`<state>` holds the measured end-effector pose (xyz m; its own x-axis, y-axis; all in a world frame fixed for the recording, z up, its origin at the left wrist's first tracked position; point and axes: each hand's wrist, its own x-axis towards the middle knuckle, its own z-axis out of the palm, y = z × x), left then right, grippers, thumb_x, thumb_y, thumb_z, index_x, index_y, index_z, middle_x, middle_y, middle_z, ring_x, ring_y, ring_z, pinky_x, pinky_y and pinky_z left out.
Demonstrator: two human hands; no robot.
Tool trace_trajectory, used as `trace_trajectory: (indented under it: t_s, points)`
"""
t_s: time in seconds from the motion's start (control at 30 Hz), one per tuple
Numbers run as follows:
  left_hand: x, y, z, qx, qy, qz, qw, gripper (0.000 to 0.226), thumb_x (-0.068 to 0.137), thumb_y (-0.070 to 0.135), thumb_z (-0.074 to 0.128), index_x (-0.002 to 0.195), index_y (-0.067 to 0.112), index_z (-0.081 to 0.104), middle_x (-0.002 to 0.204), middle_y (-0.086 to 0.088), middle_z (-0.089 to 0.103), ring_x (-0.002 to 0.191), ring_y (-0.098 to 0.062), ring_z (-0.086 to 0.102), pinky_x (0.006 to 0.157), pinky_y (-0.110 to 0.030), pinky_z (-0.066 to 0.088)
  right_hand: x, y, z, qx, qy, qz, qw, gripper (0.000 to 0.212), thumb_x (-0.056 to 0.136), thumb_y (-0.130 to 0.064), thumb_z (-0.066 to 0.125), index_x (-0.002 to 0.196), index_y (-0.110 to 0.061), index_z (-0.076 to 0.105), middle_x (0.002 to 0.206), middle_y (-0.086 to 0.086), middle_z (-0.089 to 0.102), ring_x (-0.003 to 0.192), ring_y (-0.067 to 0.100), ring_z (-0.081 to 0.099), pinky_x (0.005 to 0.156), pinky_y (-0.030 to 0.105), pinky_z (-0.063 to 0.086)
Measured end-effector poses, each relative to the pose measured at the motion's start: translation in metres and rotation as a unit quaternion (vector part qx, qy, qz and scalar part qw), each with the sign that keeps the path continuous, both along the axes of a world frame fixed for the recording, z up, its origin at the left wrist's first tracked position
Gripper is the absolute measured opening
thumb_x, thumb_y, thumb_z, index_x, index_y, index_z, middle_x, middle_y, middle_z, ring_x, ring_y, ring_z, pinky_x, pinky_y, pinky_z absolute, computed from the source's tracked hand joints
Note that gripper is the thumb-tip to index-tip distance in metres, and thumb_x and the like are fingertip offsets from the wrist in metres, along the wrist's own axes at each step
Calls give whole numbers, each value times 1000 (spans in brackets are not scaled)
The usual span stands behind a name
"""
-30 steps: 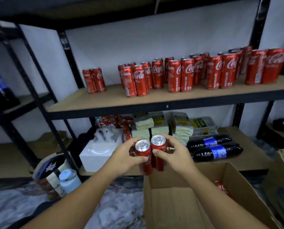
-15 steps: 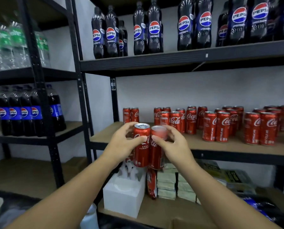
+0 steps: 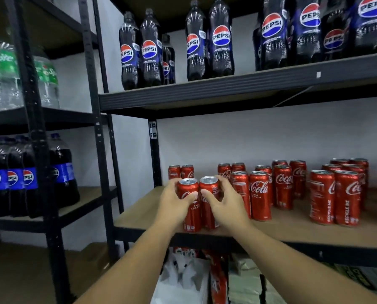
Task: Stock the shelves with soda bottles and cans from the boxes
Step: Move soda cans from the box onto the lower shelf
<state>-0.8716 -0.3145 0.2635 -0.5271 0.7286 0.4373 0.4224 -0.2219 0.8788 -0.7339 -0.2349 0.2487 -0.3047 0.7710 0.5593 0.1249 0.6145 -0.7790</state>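
while left hand [image 3: 174,205] gripped one red can [image 3: 192,218] and right hand [image 3: 226,205] its twin [image 3: 209,187], both stood upright, touching, at the shelf [image 3: 139,213] front, likely to extend stocked rows [image 3: 260,194].

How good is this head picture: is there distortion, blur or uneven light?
Head view: the wide lens bends the shelf posts; green bottles at the left edge look soft; glare spots sit on the Pepsi bottles; the held cans, left hand and right hand are sharp.

Red cans [image 3: 260,197], dark blue-labelled bottles [image 3: 220,40], tan shelf [image 3: 292,227].
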Motion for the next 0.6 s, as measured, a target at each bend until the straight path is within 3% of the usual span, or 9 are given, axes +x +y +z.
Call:
trace_trajectory:
  t_s: [0.17,0.23,0.4,0.6]
  points:
    - [-22,37,-13,-25,36,-4,999,55,92,23,75,139,35,48,125,14,63,116,-8,61,104,-43,50,-4,26,-13,-36,-28,38,998,64,95,-44,67,151,-37,37,130,-21,54,122,3,53,103,29,46]
    - [-31,46,-27,-44,32,-15,998,62,89,21,79,141,34,48,125,13,65,116,-9,63,105,-44,51,-5,33,-18,-31,-51,41,997,62,95,-41,68,150,-38,38,130,-20,56,122,4,55,108,32,46]
    - [-38,62,-61,-127,104,17,986,69,83,22,84,141,27,47,128,7,65,116,-12,62,103,-31,46,-18,47,-30,-44,-122,-2,992,52,94,-38,70,141,-27,49,129,-8,64,112,8,59,96,23,42]
    - [-53,89,-52,-194,123,49,972,68,75,40,89,133,22,59,128,3,67,118,-19,62,106,-38,48,-46,67,-31,-105,-152,-60,981,50,97,-36,67,139,-17,48,137,5,61,127,26,58,105,38,44]
